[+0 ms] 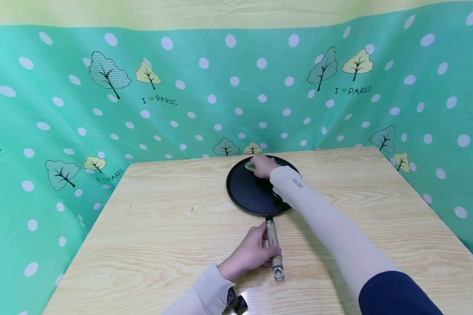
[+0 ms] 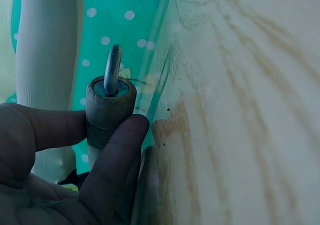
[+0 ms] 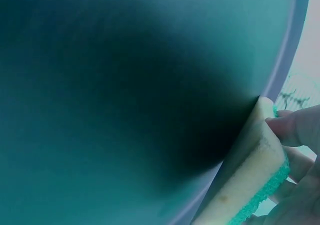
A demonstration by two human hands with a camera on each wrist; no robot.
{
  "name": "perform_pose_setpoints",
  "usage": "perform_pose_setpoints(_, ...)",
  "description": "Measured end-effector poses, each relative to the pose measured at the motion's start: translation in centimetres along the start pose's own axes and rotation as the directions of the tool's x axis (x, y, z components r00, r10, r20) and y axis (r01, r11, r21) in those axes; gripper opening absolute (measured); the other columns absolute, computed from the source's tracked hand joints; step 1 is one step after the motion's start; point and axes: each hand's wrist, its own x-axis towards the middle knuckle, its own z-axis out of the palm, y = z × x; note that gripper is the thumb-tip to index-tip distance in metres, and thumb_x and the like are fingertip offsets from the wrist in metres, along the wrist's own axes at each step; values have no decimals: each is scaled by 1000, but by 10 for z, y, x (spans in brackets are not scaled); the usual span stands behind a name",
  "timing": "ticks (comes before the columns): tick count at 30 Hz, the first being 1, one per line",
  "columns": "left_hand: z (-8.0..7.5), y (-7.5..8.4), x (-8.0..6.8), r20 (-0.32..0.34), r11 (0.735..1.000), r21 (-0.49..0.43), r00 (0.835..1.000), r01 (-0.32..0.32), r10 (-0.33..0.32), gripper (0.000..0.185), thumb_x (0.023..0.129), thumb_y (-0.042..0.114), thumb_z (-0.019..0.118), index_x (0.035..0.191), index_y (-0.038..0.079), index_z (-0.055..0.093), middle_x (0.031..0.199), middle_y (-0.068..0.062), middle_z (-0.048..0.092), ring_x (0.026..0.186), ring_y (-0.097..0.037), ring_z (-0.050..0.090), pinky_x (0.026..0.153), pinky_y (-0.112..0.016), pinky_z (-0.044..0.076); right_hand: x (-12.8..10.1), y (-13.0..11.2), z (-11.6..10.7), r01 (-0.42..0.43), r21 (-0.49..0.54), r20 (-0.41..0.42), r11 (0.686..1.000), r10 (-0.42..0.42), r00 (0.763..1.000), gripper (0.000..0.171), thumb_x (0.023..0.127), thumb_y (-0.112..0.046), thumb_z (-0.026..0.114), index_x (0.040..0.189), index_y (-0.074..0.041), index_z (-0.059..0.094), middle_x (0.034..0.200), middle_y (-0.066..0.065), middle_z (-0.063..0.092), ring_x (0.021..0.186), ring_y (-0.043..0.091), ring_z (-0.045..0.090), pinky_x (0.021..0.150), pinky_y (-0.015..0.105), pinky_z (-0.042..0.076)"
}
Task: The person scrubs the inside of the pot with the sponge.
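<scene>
A round black flat pan (image 1: 248, 192) lies on the wooden table, its handle (image 1: 273, 236) pointing toward me. My left hand (image 1: 254, 250) grips that handle near its ringed end; in the left wrist view the thumb and fingers pinch the wooden grip (image 2: 111, 112) just below the metal loop (image 2: 113, 70). At the far side of the pan, my right hand (image 1: 263, 166) holds a sponge (image 1: 250, 166). The right wrist view shows the sponge (image 3: 250, 180) with a pale yellow side against the pan's rim and a green scouring side toward the fingers.
The pale wooden table (image 1: 161, 210) carries the pan near its far edge. A green dotted curtain (image 1: 205, 87) with printed trees hangs behind it and along both sides. My right sleeve (image 1: 331, 227) crosses over the pan's right part.
</scene>
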Motion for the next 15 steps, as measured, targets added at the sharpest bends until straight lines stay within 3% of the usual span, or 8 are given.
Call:
perform_pose_setpoints(5,0,0,0,1,1000,10,1000,6,-6,77,93,-5,71,158,-7,32,125,-23,40,74,-21,68,61,-33,70,-8,15,-5,-28,5,-13,1000,29,1000,52,100,8,54,147,-11,62,155,13,54,133,36,56,119,65,39)
perform_pose_setpoints(8,0,0,0,2,1000,10,1000,10,-10,79,93,-5,71,160,-6,30,125,-23,40,74,-21,68,62,-33,70,-14,20,-9,-37,10,-10,999,37,999,53,100,9,53,148,-11,61,157,15,52,125,36,60,99,56,52)
perform_pose_setpoints(11,1,1,0,1,1000,9,1000,15,-15,81,93,-5,71,161,-7,28,125,-23,39,75,-21,68,62,-33,70,-20,24,-13,-58,15,4,998,58,998,55,100,9,51,150,-13,59,159,14,50,108,38,67,83,51,57)
perform_pose_setpoints(13,2,0,1,-4,1000,7,1000,14,-14,81,92,-5,71,161,-8,28,125,-23,39,75,-21,67,62,-33,70,-25,25,-15,-61,-6,12,998,61,998,57,100,8,50,152,-13,57,159,14,49,108,38,67,89,54,57)
perform_pose_setpoints(15,2,1,1,-6,1000,5,1000,16,-16,81,92,-5,71,161,-8,27,125,-23,40,75,-21,67,62,-33,70,-29,28,-17,-53,-34,11,998,54,998,57,100,8,50,152,-13,57,159,14,50,121,38,64,105,61,52)
